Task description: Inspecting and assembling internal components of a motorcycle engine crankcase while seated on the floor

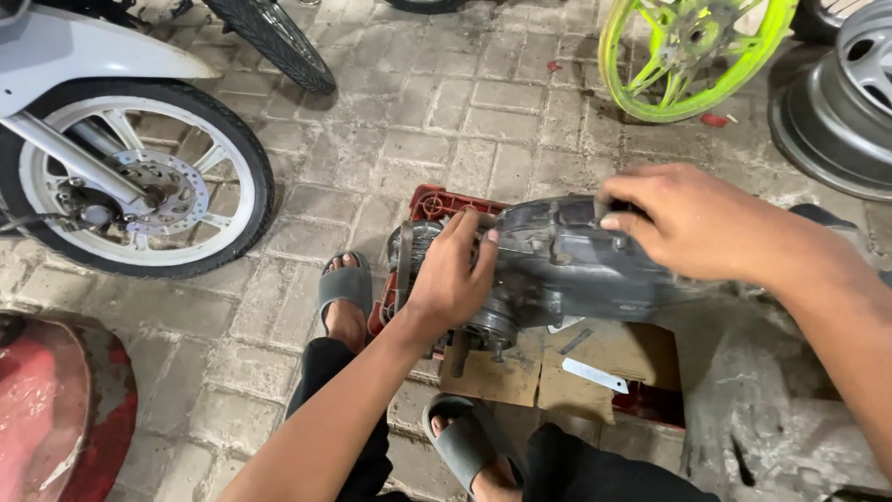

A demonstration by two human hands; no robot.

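Hands: two, both on one dark grey engine casing (567,270).
Left hand (452,271): fingers curled over the casing's round end, grasping it.
Right hand (692,223): gripped the casing's top edge at 2 o'clock.
Casing: lay across one red crate (437,202), centre of view, with cardboard sheets (506,376) beneath.
Feet: two, in grey sandals (346,286), at 6 to 8 o'clock.
Wheels: one white-rimmed wheel (130,186) at 9 o'clock; one green rim (692,51) at 1 o'clock; one grey rim (841,102) at 2 o'clock.
Floor: paving blocks (446,102).
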